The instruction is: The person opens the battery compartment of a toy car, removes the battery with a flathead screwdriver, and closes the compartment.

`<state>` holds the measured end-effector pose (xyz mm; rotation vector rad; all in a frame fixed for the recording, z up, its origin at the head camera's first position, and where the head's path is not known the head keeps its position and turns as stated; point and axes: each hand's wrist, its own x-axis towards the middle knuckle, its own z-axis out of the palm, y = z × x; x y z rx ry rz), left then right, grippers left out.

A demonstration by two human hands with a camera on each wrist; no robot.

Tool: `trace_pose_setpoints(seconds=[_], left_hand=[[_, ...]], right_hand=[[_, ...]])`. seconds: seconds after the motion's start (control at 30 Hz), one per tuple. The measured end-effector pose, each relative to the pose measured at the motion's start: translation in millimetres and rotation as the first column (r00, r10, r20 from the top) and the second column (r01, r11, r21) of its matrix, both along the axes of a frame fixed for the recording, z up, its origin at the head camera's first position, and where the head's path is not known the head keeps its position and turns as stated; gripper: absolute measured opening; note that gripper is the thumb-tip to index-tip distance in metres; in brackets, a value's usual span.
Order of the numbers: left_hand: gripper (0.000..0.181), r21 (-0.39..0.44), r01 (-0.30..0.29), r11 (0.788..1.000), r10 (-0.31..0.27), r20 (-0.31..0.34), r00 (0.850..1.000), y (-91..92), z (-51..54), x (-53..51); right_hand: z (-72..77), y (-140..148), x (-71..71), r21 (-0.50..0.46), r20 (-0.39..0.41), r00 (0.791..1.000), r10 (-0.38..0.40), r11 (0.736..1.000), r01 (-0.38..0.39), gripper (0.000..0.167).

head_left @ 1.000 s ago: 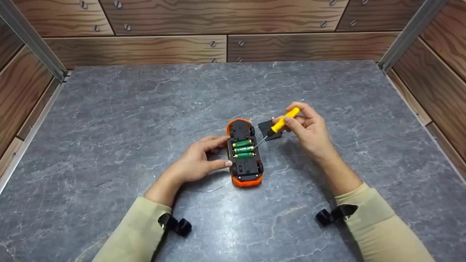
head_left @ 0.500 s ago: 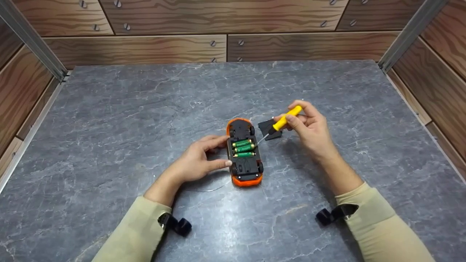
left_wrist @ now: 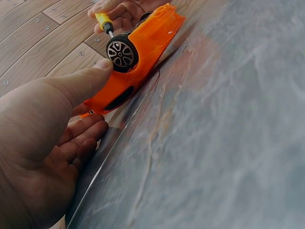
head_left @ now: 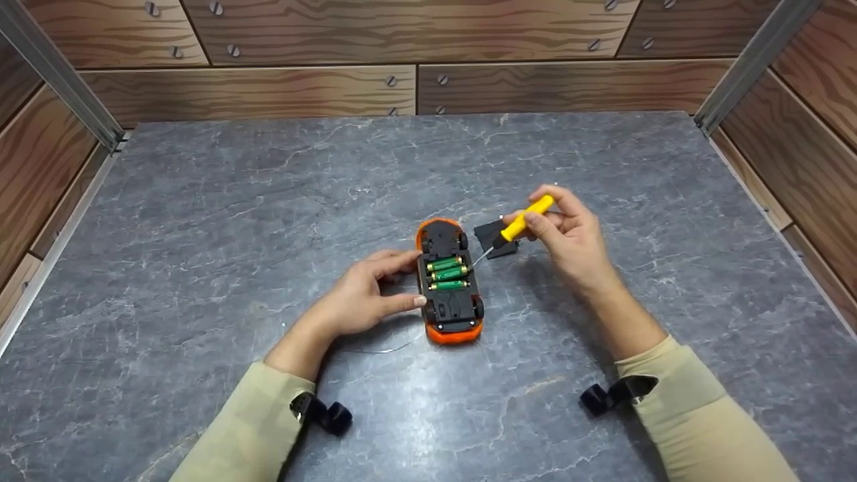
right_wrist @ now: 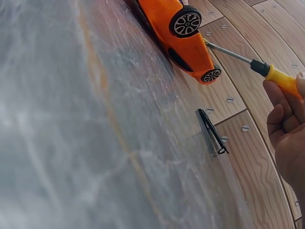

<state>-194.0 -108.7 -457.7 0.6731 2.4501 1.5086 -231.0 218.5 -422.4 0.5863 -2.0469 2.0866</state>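
An orange toy car point(head_left: 454, 333) lies upside down on the table, its battery compartment uncovered. Several green batteries point(head_left: 447, 285) sit inside; the middle one slants, its right end displaced toward the far side. My left hand point(head_left: 361, 294) steadies the car's left side, thumb near a wheel point(left_wrist: 121, 53) and forefinger farther along. With curled fingers and thumb, my right hand point(head_left: 576, 244) holds a yellow-handled screwdriver point(head_left: 527, 219). Its tip reaches the compartment's right edge by the middle battery; exact contact is too small to tell.
A black battery cover point(head_left: 485, 234) lies right of the car, partly behind the screwdriver. A thin pale curved line point(head_left: 395, 349) shows on the grey marbled table point(head_left: 268, 181). Wood-patterned walls point(head_left: 268, 90) enclose the back and sides.
The middle battery's right end has shifted toward the far side, away from the lowest battery. My right hand and screwdriver have moved slightly rightward and away. My left hand has stayed put.
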Motion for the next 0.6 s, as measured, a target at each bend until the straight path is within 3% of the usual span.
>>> trace_pose_setpoints(seconds=[0.6], left_hand=[[0.077,-0.008,-0.004,1.000,0.004,0.005,1.000,-0.1,0.1,0.4]], right_hand=[[-2.8,0.6,-0.9,-0.026,-0.030,0.999,0.016,1.000,-0.017,0.017]])
